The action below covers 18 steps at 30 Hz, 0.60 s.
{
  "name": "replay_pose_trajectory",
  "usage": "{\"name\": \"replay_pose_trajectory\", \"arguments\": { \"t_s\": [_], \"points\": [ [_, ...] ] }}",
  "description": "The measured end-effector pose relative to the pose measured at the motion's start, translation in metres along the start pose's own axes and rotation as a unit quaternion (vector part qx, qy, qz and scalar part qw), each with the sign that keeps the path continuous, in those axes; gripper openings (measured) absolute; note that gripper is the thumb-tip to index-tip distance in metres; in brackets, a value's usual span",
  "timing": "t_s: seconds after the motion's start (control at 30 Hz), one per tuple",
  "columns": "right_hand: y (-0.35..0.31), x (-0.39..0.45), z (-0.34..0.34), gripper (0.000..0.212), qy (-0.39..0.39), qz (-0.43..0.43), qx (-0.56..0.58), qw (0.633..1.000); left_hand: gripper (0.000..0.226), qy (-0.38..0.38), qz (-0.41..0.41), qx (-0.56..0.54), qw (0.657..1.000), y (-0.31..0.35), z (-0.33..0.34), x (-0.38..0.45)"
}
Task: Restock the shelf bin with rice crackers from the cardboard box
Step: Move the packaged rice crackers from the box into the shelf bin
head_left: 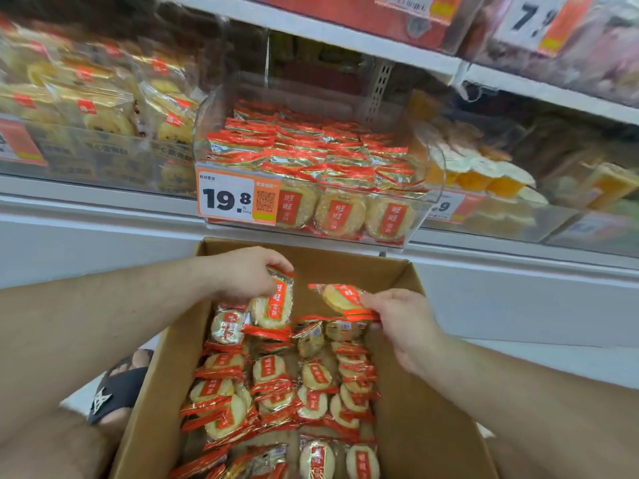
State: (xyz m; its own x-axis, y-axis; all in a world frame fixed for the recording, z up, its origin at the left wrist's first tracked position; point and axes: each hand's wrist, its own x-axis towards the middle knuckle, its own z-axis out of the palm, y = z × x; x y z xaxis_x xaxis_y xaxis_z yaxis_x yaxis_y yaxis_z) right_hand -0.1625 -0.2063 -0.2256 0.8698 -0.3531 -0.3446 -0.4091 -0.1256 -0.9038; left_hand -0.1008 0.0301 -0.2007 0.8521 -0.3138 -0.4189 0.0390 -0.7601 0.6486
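Above the open cardboard box [408,392], each hand holds one wrapped rice cracker. The left hand [247,273] has its fingers curled round the top edge of a hanging packet [273,302]; the right hand [401,323] pinches another packet [342,297] by its crimped end. More packets lie loose in the box below them. The shelf bin [214,133], directly above the box's far wall, is already well filled. These packets look light, crinkly and slick, and the crackers brittle, so gripping the sealed edges seems wiser than squeezing the disc.
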Motion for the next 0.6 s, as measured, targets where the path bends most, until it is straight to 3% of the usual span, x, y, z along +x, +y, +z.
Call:
{"name": "replay_pose_trajectory", "arguments": {
  "t_s": [0.13, 0.2, 0.33, 0.47, 0.6],
  "points": [
    [-0.025, -0.023, -0.006, 0.019, 0.020, -0.095, 0.093, 0.991, 0.048, 0.009, 0.048, -0.043, 0.998, 0.025, -0.005, -0.010],
    [-0.034, -0.030, -0.003, 0.023, 0.029, -0.132, 0.097, 0.986, 0.049, 0.020, 0.085, -0.114, 0.990, 0.037, -0.005, -0.014],
    [-0.045, -0.034, 0.001, 0.023, 0.046, -0.224, 0.015, 0.973, 0.046, 0.028, 0.159, -0.324, 0.932, 0.061, -0.008, -0.024],
    [-0.064, -0.039, -0.001, 0.034, 0.030, -0.304, -0.086, 0.948, 0.048, 0.112, 0.199, -0.275, 0.934, 0.071, -0.011, -0.025],
    [-0.095, -0.037, -0.007, 0.042, 0.020, -0.305, -0.153, 0.940, 0.049, 0.163, 0.243, -0.202, 0.935, 0.084, -0.020, -0.030]
  ]
}}
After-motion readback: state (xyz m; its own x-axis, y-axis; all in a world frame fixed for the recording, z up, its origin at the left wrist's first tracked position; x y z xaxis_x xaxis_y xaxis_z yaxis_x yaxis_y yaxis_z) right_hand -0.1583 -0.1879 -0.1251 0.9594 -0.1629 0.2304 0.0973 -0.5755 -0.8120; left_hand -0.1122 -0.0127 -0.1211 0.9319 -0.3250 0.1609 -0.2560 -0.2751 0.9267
